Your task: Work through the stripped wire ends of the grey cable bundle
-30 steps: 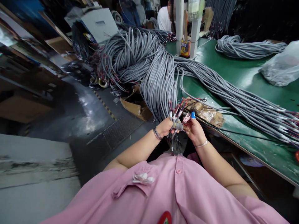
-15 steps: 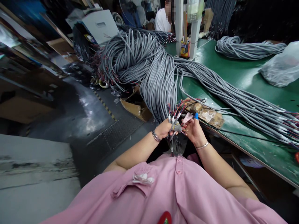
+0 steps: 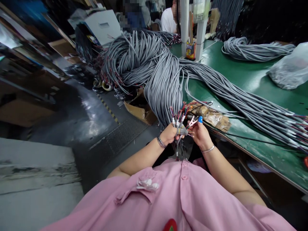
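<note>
My left hand [image 3: 169,132] is closed around several grey cables [image 3: 177,124], whose white-banded ends stick up and fan out into thin coloured wires. A grey cable end [image 3: 183,131] with bare strands pokes out sideways from this grip, toward the other hand. My right hand [image 3: 201,132], a blue cover [image 3: 200,119] on one fingertip, is close on the right. Between its fingers it pinches a small pale pink V-shaped piece, like a clip [image 3: 192,122]; its exact kind is hard to make out. Some of its fingers are hidden.
A large heap of grey cables [image 3: 134,57] hangs over the bench's left end. More cables [image 3: 231,93] run along the green bench [image 3: 257,75]. Brown taped cardboard [image 3: 216,119] lies at the bench edge. An open carton [image 3: 141,110] is on the floor. Another person [image 3: 167,20] sits behind.
The pink piece has turned in my right hand, from a broad flat side to a narrow V shape. The wire ends above my left hand have spread and shifted slightly.
</note>
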`<state>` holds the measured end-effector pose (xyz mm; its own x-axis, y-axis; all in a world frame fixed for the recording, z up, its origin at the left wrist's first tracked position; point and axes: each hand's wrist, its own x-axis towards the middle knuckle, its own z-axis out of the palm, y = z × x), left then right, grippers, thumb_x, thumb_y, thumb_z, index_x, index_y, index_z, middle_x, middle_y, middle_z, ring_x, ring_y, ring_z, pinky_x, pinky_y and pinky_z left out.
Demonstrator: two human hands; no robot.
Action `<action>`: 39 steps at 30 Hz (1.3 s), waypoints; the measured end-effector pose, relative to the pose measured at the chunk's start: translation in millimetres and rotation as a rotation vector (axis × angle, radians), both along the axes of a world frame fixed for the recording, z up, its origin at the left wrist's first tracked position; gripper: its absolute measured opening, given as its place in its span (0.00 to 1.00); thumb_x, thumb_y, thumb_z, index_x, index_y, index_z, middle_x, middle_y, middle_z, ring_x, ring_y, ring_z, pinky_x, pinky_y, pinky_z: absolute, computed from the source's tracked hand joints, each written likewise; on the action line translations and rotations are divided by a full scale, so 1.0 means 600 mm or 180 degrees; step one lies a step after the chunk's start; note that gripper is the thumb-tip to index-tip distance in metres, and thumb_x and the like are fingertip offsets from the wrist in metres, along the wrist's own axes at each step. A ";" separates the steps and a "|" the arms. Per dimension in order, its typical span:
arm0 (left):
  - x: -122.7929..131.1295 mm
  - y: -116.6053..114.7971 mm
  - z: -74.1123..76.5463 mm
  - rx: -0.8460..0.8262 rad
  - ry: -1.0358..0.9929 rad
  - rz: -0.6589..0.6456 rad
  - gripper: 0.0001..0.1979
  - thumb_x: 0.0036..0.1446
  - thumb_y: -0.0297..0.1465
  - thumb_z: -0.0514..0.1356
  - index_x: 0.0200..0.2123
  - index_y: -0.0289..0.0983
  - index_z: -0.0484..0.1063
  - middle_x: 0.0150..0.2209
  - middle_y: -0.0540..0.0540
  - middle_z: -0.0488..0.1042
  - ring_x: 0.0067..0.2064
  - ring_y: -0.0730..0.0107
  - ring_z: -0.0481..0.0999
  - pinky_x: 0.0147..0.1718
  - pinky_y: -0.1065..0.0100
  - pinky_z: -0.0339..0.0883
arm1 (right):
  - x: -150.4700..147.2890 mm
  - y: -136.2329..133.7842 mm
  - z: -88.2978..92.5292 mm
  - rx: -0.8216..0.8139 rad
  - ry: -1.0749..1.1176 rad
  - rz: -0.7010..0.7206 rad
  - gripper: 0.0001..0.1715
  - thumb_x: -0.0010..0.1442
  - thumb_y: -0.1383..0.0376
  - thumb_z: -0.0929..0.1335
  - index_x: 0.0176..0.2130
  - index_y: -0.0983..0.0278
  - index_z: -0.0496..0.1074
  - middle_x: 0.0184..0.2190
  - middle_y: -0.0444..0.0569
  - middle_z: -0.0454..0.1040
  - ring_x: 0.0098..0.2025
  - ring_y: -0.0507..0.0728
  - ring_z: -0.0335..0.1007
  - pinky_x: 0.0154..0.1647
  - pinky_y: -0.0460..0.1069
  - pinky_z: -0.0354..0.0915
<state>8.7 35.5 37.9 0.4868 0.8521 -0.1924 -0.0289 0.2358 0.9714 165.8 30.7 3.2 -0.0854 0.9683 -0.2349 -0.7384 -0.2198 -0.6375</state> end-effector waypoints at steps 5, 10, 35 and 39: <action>0.002 0.003 -0.005 -0.0049 0.0008 0.0012 0.14 0.42 0.35 0.68 0.19 0.31 0.70 0.16 0.50 0.70 0.12 0.83 0.59 0.13 0.76 0.46 | -0.004 0.010 -0.008 -0.0173 0.0137 0.0189 0.25 0.49 0.43 0.73 0.31 0.61 0.72 0.27 0.44 0.75 0.23 0.50 0.67 0.22 0.46 0.67; 0.001 0.003 -0.010 -0.0042 0.0131 0.0077 0.14 0.42 0.35 0.67 0.19 0.31 0.71 0.15 0.50 0.69 0.12 0.84 0.58 0.13 0.76 0.47 | -0.011 0.013 -0.003 -0.0159 0.0116 -0.0087 0.23 0.50 0.45 0.73 0.31 0.61 0.72 0.25 0.44 0.75 0.23 0.51 0.68 0.25 0.47 0.68; 0.006 -0.026 -0.007 0.0122 0.0016 0.0800 0.18 0.41 0.41 0.69 0.20 0.31 0.71 0.17 0.50 0.71 0.13 0.83 0.60 0.13 0.75 0.50 | -0.001 -0.002 -0.002 0.0056 0.0088 -0.0098 0.17 0.55 0.49 0.70 0.32 0.60 0.73 0.32 0.45 0.77 0.27 0.51 0.68 0.27 0.47 0.67; 0.014 -0.029 -0.009 0.0104 -0.0026 0.0971 0.17 0.42 0.41 0.69 0.21 0.32 0.71 0.17 0.50 0.71 0.13 0.82 0.59 0.13 0.75 0.50 | -0.006 0.002 -0.009 0.0175 -0.0022 -0.0195 0.19 0.55 0.47 0.70 0.33 0.60 0.72 0.31 0.45 0.77 0.26 0.51 0.67 0.26 0.46 0.66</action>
<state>17.2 18.1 32.7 0.2090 0.9648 -0.1595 -0.1013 0.1836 0.9778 162.2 32.0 -2.2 -0.0241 0.9831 -0.1815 -0.7449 -0.1387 -0.6525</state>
